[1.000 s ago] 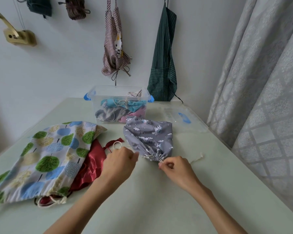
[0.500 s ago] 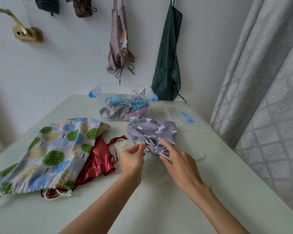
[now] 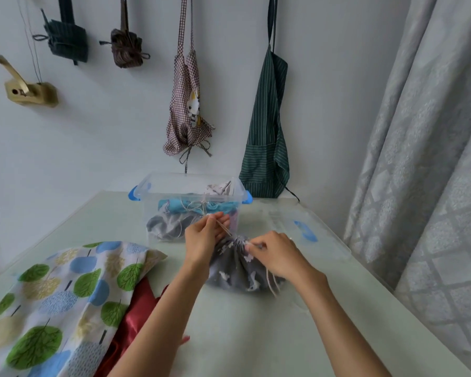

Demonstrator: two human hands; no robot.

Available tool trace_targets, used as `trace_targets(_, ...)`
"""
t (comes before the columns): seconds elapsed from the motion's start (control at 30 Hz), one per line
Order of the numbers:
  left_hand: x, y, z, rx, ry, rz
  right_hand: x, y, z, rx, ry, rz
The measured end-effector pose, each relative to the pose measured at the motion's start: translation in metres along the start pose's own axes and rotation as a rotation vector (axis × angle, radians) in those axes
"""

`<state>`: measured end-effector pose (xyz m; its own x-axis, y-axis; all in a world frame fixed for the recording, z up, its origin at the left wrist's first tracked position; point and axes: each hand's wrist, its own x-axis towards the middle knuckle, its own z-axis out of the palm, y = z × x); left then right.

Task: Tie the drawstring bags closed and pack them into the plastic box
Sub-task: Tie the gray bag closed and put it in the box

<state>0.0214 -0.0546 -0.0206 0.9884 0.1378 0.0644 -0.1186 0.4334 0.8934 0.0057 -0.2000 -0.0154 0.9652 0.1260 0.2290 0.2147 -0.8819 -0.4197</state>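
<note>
A home: aprons on wall, curtain

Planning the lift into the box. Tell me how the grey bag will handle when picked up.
The grey bag is probably floppy: its cloth lies slumped and gathered. Likely light, since it looks nearly flat. Its cord trails loose and may snag.

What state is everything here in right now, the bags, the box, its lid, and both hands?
Grey bag: on the table, mouth gathered.
Drawstring: taut.
Left hand: pinches the drawstring.
Right hand: pinches cord at the bag's mouth.
Plastic box: open, partly filled.
Lid: off, beside it.
Tree-print bag: lying flat.
Red bag: partly covered.
</note>
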Motion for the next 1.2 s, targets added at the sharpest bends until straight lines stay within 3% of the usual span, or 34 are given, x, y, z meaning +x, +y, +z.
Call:
trace_targets(0.17, 0.030, -0.005, -0.004, -0.120, -0.084, -0.050, 0.033, 0.016, 0.018, 0.186, -0.150, 0.026)
trace_targets(0.37, 0.047, 0.003, -0.017, -0.408, -0.137, -0.220, 0.040, 0.024, 0.006, 0.421, -0.159, 0.089)
trace_targets(0.43, 0.046, 0.010, -0.023, -0.294, -0.226, -0.215, 0.035, 0.024, -0.009, 0.422, -0.202, 0.081)
trace_targets(0.63, 0.031, 0.010, -0.020, 0.538, -0.474, 0.033, 0.004, 0.029, -0.056, 0.274, -0.427, 0.118)
trace_targets(0.8, 0.011, -0.010, 0.004, 0.921, -0.879, -0.001, -0.008, 0.020, -0.078, 0.498, -0.247, 0.098)
trace_targets(0.97, -0.008, -0.020, 0.027, 0.916, -1.049, -0.248, 0.007, 0.014, -0.061, 0.647, 0.076, 0.119)
trace_targets(1.03, -0.010, -0.019, 0.030, 0.932, -1.107, -0.236, 0.013, 0.015, -0.050, 0.667, 0.159, 0.107)
trace_targets(1.1, -0.009, -0.019, 0.028, 0.921, -1.132, -0.185, 0.016, 0.012, -0.039, 0.694, 0.054, 0.035)
trace_targets(1.2, -0.003, -0.017, 0.020, 0.896, -1.084, -0.196, 0.021, 0.024, -0.023, 0.430, -0.135, 0.029)
